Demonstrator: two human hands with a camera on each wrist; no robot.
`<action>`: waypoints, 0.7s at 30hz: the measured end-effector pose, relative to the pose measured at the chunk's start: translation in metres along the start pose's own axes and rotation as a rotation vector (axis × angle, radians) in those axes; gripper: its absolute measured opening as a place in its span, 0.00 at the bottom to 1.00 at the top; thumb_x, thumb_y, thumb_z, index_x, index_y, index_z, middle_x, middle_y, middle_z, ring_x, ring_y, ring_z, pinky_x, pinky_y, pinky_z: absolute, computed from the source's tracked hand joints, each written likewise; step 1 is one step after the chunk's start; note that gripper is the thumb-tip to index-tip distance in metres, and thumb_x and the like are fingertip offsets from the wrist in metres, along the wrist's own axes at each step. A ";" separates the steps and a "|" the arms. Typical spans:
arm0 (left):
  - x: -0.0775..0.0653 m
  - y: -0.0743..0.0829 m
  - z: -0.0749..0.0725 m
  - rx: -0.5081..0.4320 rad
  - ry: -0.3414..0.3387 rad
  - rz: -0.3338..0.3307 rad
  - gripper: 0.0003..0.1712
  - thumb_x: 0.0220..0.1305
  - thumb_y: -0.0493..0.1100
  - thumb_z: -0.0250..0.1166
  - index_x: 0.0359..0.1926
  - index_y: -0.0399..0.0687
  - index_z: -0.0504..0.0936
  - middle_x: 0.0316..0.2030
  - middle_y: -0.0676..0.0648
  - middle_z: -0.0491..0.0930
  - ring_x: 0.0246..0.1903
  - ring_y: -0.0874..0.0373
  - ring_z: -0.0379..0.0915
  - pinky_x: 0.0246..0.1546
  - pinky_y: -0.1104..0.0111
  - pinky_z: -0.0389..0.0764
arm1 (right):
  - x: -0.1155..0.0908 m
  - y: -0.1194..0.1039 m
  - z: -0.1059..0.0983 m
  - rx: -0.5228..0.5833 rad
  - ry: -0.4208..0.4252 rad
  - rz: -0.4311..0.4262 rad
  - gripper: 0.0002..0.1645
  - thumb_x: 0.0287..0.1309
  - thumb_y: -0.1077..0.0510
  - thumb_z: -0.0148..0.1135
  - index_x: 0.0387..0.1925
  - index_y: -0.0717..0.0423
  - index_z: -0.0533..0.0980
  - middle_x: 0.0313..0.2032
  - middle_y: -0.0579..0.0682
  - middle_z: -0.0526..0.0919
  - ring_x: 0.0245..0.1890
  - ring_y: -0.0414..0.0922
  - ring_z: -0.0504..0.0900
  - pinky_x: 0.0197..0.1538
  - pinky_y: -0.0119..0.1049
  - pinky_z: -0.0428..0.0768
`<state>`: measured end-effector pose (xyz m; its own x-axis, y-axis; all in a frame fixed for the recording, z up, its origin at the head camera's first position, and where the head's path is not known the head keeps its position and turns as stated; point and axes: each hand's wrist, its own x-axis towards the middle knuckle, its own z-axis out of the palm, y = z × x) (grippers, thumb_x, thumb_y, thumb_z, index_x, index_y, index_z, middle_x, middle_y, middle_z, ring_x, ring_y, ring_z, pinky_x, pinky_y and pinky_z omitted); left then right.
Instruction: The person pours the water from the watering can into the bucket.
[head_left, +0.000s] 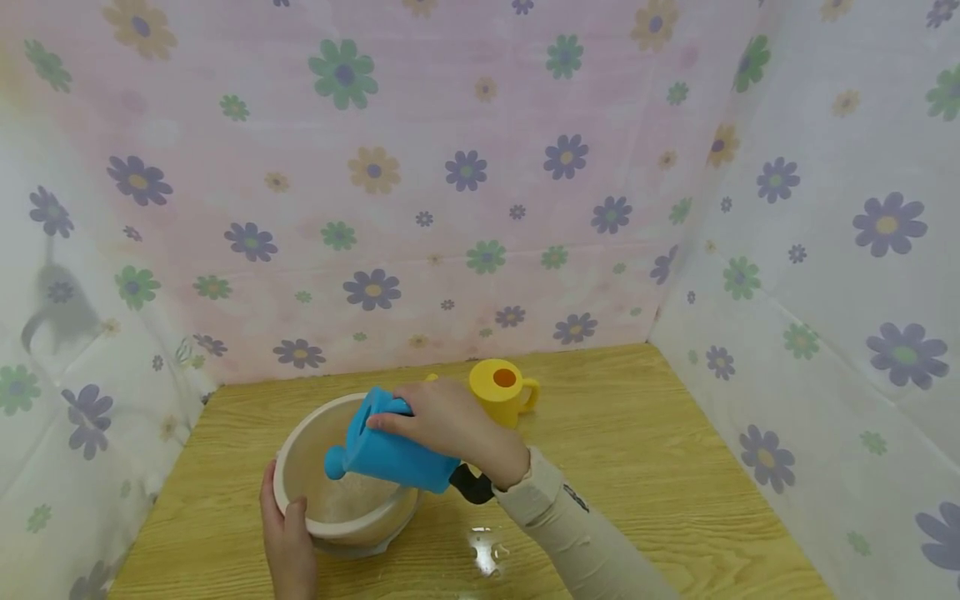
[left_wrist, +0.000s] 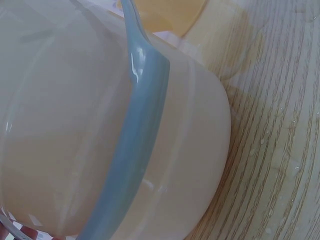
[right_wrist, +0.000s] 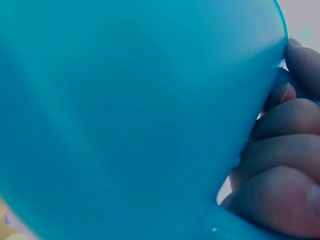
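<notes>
Blue watering can (head_left: pixel 401 450): I see it in the head view, held above the right part of the cream bowl (head_left: pixel 296 442), which stands on the counter (head_left: pixel 645 475) left of centre. The can is tilted, its rounded spout end to the left and over the bowl's inside. Whether its body touches the right rim, I cannot tell.

Right hand (head_left: pixel 453 421): curled on the can's handle. My right wrist view agrees; bent fingers (right_wrist: pixel 280 150) lie along the handle, and blue plastic fills most of that picture. A pale sleeve (head_left: pixel 581 533) covers the forearm, with a black piece (head_left: pixel 472 483) under the wrist.

Left hand (head_left: pixel 288 542): gripping the bowl at its near-left rim, thumb by the edge, the other fingers on the outside. In my left wrist view a blue-grey band (left_wrist: pixel 132 145) curves along the bowl's pale wall.

Surroundings: a yellow watering can (head_left: pixel 495 396) stands on the counter, far and to the right of the bowl, partly behind the right hand; orange hole in its top, handle to the right. I note a wet patch (head_left: pixel 486 550) on the near counter, right of the bowl. Flowered sheeting (head_left: pixel 420 108) lines the far, left and right sides.
</notes>
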<state>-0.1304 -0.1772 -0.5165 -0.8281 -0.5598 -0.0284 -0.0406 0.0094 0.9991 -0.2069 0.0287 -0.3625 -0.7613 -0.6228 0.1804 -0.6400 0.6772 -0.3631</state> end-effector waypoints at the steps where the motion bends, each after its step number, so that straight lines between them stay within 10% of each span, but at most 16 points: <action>1: 0.000 0.001 0.000 0.001 0.001 0.001 0.33 0.63 0.38 0.39 0.67 0.70 0.47 0.67 0.57 0.45 0.63 0.52 0.45 0.59 0.51 0.54 | 0.000 -0.001 0.000 0.000 0.001 0.000 0.28 0.54 0.30 0.44 0.16 0.47 0.62 0.12 0.42 0.53 0.11 0.38 0.58 0.15 0.30 0.56; 21: -0.001 0.001 0.001 0.004 -0.002 -0.005 0.33 0.63 0.39 0.39 0.68 0.67 0.46 0.67 0.56 0.44 0.64 0.50 0.43 0.58 0.49 0.55 | -0.001 -0.002 -0.001 0.033 -0.006 0.006 0.27 0.53 0.31 0.45 0.17 0.47 0.64 0.12 0.43 0.53 0.12 0.38 0.60 0.15 0.30 0.58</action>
<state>-0.1300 -0.1756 -0.5153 -0.8291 -0.5582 -0.0334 -0.0466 0.0096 0.9989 -0.2053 0.0285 -0.3616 -0.7644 -0.6212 0.1727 -0.6316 0.6675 -0.3944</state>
